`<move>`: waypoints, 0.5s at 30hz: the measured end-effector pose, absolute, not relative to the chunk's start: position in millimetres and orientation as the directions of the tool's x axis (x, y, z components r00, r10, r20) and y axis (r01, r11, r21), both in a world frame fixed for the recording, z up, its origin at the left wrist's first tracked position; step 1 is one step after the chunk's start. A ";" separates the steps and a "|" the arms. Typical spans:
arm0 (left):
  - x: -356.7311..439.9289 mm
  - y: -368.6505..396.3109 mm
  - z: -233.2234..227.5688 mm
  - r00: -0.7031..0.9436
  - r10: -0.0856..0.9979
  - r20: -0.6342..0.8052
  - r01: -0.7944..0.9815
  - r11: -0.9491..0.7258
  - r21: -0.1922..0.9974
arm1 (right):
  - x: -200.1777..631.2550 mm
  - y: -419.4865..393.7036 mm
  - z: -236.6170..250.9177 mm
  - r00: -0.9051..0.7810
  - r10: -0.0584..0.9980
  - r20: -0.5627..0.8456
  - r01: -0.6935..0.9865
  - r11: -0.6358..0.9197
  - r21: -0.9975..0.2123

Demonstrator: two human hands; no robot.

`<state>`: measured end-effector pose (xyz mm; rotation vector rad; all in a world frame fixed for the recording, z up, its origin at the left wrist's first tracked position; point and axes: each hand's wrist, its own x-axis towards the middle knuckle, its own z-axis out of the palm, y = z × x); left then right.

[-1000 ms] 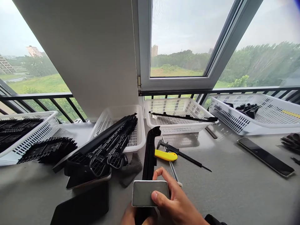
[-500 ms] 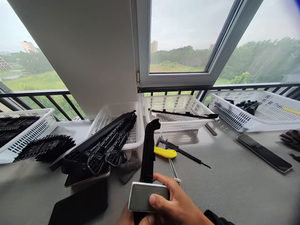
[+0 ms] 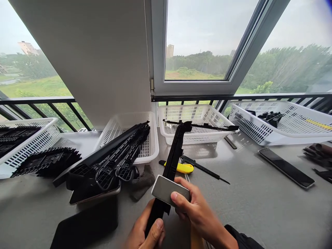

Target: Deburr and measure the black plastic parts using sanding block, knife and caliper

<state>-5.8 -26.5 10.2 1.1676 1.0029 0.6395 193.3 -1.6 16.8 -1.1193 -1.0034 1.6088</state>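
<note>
My left hand is closed around the lower end of a long black plastic trim strip, which slants up and right to a hooked top end. In my right hand is a small grey rectangular block with a white rim, the thumb on its face. The block lies across the strip above my left hand; whether it presses on the strip I cannot tell. Behind the strip are a yellow-handled tool, partly hidden, and a black caliper on the table.
Long black plastic parts lean out of a white basket. Another long strip rests across the middle basket. Further baskets stand at both sides. A phone lies right; a dark cloth and a black flat panel lie left.
The strip has tilted, its top swinging right. My left hand has come more into view at the lower end. My right hand and the block have moved up and slightly right, the block now slanted.
</note>
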 end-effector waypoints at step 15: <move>-10.4 -25.2 4.1 0.294 0.907 -0.300 0.126 0.275 0.953 | 200.5 1.7 22.7 -0.222 0.955 -0.194 -0.135 -0.228 -0.964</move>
